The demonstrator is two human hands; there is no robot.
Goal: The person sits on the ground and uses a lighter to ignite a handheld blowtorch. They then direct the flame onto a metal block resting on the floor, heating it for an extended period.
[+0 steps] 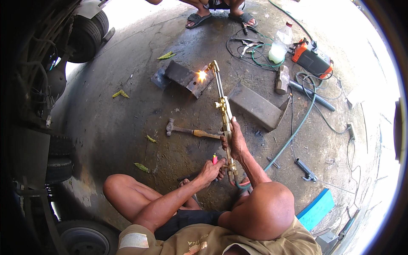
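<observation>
My right hand (236, 139) is wrapped round the handle of a brass cutting torch (219, 87), which points away from me. At its bent tip a bright orange flame (201, 75) glows against a dark steel channel piece (183, 77) on the ground. My left hand (211, 170) is closed round a pink lighter (215, 159), close beside the valves at the torch's rear end; whether its fingers touch them I cannot tell. A hammer with a wooden handle (199, 133) lies just beyond my hands. To the right of the torch rests a second steel channel (257, 105).
At the right lie a sledgehammer (282, 80), a plastic bottle (280, 44), an orange and black welding machine (312, 58), a green hose (297, 127) and an electrode holder (306, 170). A person's sandalled feet (199, 19) are at the far side. Vehicle wheels (85, 38) stand at left.
</observation>
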